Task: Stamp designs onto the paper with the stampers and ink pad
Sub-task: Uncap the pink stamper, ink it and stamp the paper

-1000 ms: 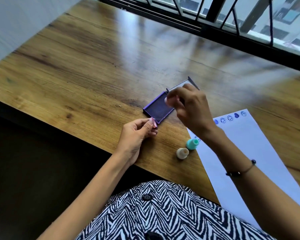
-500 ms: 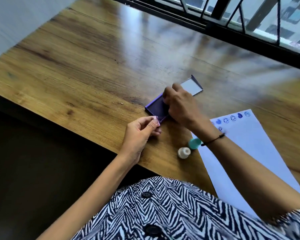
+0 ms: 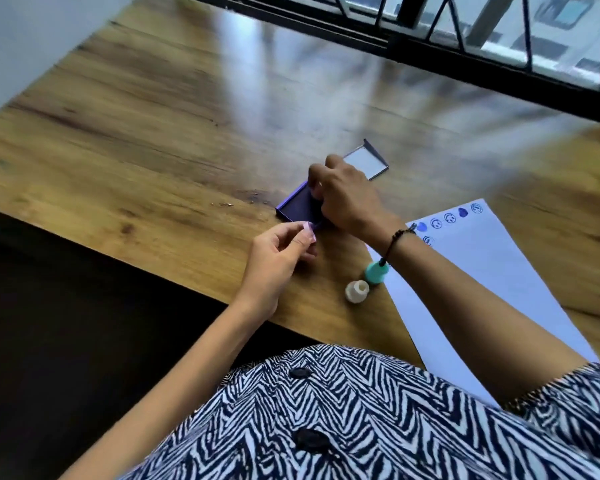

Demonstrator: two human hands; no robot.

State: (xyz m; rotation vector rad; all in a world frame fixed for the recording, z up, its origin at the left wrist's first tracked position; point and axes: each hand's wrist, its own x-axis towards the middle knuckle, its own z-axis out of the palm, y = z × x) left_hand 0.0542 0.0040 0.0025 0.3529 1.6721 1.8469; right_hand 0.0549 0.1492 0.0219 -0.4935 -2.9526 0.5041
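Observation:
The purple ink pad (image 3: pixel 296 206) lies open on the wooden table (image 3: pixel 160 140). My right hand (image 3: pixel 349 197) is bent down over the pad with closed fingers on a small stamper, which is mostly hidden under them. My left hand (image 3: pixel 276 259) pinches the pad's near corner with thumb and forefinger. To the right lies the white paper (image 3: pixel 482 271), with a row of blue stamped designs (image 3: pixel 449 218) along its far edge. A teal stamper (image 3: pixel 376 273) and a beige stamper (image 3: pixel 356 291) stand at the paper's left edge.
The ink pad's clear lid (image 3: pixel 365 163) lies flat just beyond my right hand. A black window railing (image 3: pixel 465 60) runs along the table's far side. The table's near edge (image 3: pixel 174 271) drops to a dark floor on the left.
My right hand has come down from above the ink pad onto its surface. The left hand has stayed at the pad's near corner. The camera has shifted slightly.

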